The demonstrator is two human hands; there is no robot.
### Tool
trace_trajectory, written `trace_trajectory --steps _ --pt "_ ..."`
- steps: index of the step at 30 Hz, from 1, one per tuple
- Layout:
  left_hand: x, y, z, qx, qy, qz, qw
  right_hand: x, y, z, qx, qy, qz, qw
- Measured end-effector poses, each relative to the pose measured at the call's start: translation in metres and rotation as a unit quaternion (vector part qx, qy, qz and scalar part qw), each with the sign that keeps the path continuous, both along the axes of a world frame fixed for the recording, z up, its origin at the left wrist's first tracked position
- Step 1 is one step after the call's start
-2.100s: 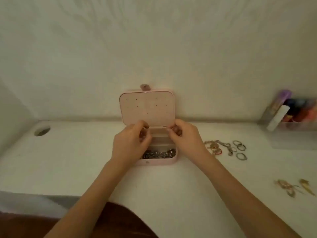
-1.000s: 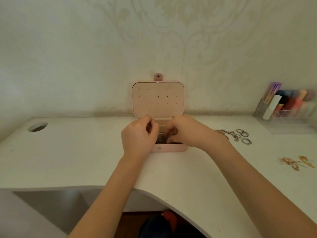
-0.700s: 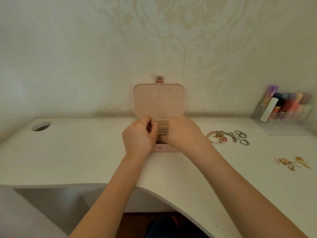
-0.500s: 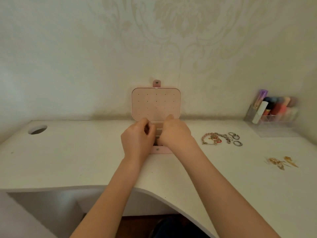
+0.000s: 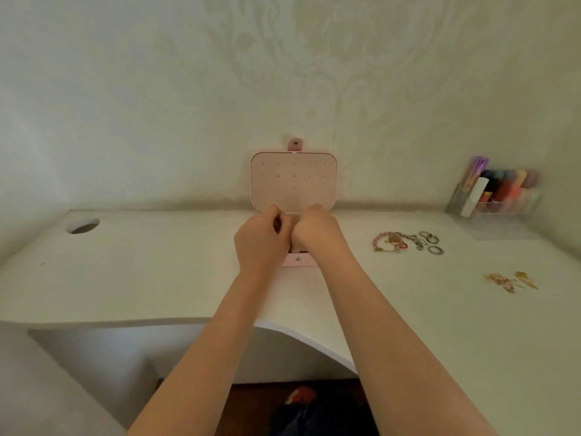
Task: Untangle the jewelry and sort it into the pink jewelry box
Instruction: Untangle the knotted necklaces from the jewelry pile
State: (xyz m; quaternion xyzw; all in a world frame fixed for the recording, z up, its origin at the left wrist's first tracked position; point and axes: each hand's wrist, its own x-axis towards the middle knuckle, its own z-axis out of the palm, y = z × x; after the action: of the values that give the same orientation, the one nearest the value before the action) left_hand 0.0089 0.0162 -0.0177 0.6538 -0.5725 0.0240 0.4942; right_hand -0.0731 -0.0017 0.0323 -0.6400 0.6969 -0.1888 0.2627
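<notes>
White desk against patterned wall. Both hands, left and right, curled over open pink jewelry box; contents of grip hidden, cannot tell. Bracelet tangle, rings, gold pieces lay unsorted right of right hand. Much sorting remained.

A white desk with a round cable hole carries an open pink jewelry box, a beaded bracelet, silver rings, gold earrings and a clear organizer.
</notes>
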Motion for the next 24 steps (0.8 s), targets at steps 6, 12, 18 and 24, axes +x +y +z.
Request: trace_trajectory --steps 6,12,18,24 --pt "-0.001 0.001 0.002 -0.006 -0.006 0.011 1.000 -0.040 -0.006 0.020 0.097 -0.187 0.064 0.975" --pt "-0.005 0.004 0.003 0.000 -0.024 0.004 1.000 -0.080 0.003 0.052 0.074 -0.312 0.136 0.937" --pt "-0.023 0.025 0.028 0.063 0.111 -0.252 0.959 -0.095 0.020 0.077 0.025 -0.376 0.177 0.909" --pt "-0.052 0.036 0.036 0.182 0.239 -0.396 0.868 -0.121 0.030 0.085 -0.031 -0.420 0.148 0.895"
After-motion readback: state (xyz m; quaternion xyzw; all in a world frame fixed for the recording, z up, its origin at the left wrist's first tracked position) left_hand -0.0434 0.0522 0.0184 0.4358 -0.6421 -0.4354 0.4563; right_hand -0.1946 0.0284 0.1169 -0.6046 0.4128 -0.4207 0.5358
